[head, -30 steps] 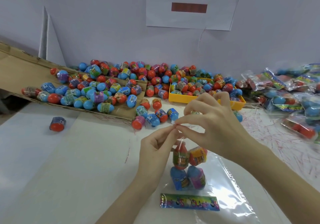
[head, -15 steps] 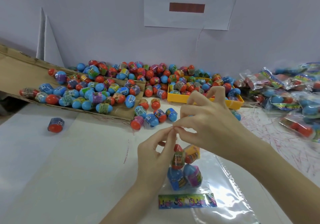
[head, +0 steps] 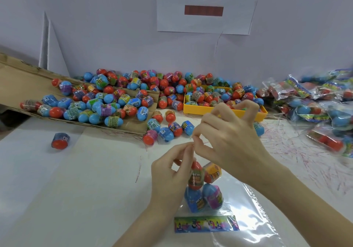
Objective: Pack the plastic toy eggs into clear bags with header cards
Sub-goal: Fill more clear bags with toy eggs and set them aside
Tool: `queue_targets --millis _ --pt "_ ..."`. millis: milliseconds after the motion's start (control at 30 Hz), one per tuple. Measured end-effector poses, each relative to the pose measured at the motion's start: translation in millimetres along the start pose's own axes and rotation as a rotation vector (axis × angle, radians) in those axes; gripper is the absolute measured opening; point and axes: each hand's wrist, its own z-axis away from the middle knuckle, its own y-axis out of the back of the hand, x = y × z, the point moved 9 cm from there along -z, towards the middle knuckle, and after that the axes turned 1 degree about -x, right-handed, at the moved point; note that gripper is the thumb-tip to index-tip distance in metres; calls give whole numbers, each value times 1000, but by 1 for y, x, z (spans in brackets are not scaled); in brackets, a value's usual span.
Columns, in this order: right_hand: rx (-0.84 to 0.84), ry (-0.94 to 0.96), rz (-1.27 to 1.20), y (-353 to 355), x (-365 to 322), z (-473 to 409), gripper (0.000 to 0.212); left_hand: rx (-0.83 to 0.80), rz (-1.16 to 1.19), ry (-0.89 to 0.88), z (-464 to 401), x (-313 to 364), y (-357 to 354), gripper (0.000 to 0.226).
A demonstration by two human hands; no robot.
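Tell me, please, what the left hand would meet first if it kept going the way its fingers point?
Probably the right hand: the left hand points up and away, its fingertips already almost touching the right hand's. Depth is unclear.

Bright, even, diffuse light; shadows soft and faint, small one beside lone red-and-blue plastic egg [head: 60, 141]. White glare streaks on clear plastic bag sheet [head: 254, 214]. Packed bags [head: 324, 109] at right smeared, blurred. Wide-angle bending at edges; brown cardboard flap [head: 23, 82] curves.
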Motion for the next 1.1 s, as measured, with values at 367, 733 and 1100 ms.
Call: queue_targets --millis 367,733,1100 --pt "140 -414 -222 -5 38 23 17 -2 27 120 2 -11 -1 28" --pt "-199 -1084 -305 -30 208 93 21 77 120 208 -1 -20 7 24" --pt "-750 -1115 -1077 -59 186 127 87 87 154 226 -2 -23 8 23"
